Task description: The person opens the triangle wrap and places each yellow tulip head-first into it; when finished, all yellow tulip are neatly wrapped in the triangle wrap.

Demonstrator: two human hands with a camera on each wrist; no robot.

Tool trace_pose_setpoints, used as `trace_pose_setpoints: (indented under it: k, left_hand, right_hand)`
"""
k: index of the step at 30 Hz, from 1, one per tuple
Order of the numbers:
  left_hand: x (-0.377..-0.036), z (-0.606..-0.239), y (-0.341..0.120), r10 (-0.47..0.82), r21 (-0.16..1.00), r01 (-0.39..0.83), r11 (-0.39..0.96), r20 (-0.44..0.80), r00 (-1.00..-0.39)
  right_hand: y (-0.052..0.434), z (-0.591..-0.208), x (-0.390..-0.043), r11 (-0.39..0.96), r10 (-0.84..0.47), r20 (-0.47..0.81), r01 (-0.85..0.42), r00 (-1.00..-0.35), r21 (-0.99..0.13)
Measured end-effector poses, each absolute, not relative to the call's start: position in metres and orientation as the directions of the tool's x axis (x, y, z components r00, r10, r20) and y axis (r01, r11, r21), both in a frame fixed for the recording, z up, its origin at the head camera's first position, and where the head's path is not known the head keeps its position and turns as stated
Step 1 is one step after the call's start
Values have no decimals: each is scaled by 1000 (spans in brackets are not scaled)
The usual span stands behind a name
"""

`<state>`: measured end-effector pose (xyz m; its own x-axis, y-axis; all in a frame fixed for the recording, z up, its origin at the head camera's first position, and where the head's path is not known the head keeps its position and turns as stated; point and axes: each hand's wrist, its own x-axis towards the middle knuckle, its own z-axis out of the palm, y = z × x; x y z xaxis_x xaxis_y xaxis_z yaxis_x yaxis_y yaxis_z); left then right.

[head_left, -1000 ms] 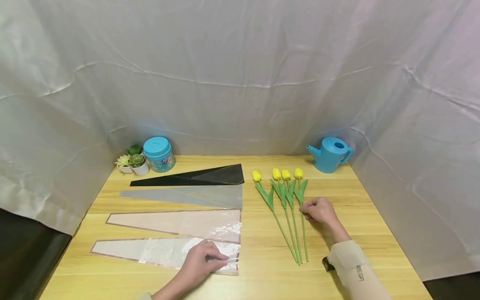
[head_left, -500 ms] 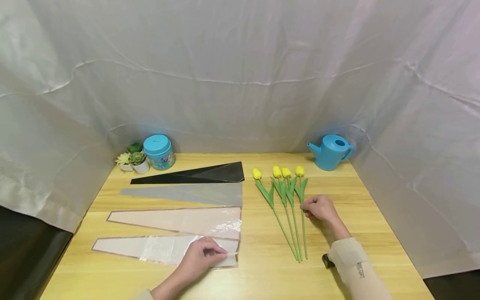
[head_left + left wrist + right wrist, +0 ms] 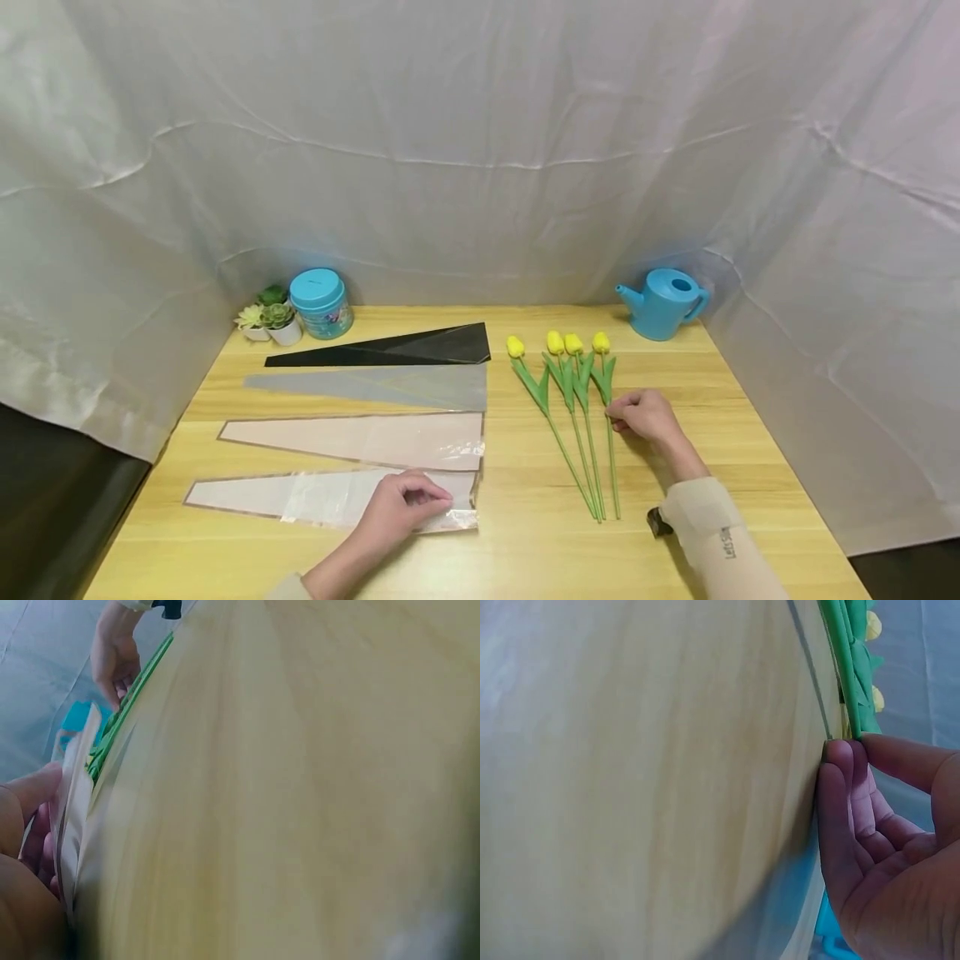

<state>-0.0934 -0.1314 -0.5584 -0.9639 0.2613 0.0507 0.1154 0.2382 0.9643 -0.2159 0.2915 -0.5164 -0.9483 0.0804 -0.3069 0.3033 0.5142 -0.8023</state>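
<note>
Several yellow tulips [image 3: 573, 392] with green stems lie side by side on the wooden table [image 3: 525, 550]. My right hand [image 3: 612, 412] pinches the stem of the rightmost tulip [image 3: 609, 450]; the right wrist view shows thumb and fingers [image 3: 845, 787] meeting on the green stem [image 3: 847, 675]. The nearest clear wrapping sleeve [image 3: 315, 498] lies flat at front left. My left hand [image 3: 441, 502] pinches its wide end, whose edge is raised slightly. In the left wrist view the sleeve edge [image 3: 75, 802] stands beside my thumb [image 3: 30, 795].
Further back lie a pinkish clear sleeve [image 3: 360, 437], a grey sleeve [image 3: 390, 386] and a black sleeve [image 3: 405, 348]. A blue-lidded jar [image 3: 320, 302] and small potted succulents [image 3: 270, 323] stand back left, a blue watering can [image 3: 662, 303] back right. White cloth walls surround the table.
My left hand has drawn the clear sleeve's wide end up a little, so its edge curls. The right hand stays on the tulip stem, barely moved.
</note>
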Motion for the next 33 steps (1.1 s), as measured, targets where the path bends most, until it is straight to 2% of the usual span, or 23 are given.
trace_pose_setpoints:
  k: [11, 19, 33]
  left_hand:
    - [-97, -557, -138, 290, 987, 15, 161, -33, -956]
    - [-97, -551, -139, 291, 987, -49, 150, -92, -952]
    - [-96, -555, -138, 269, 992, -48, 120, -80, -960]
  right_hand:
    - [295, -506, -210, 416, 59, -342, 334, -938, -845]
    - [294, -492, -198, 408, 50, -303, 297, -952, -864]
    - [267, -469, -187, 313, 29, -212, 211, -977, -926]
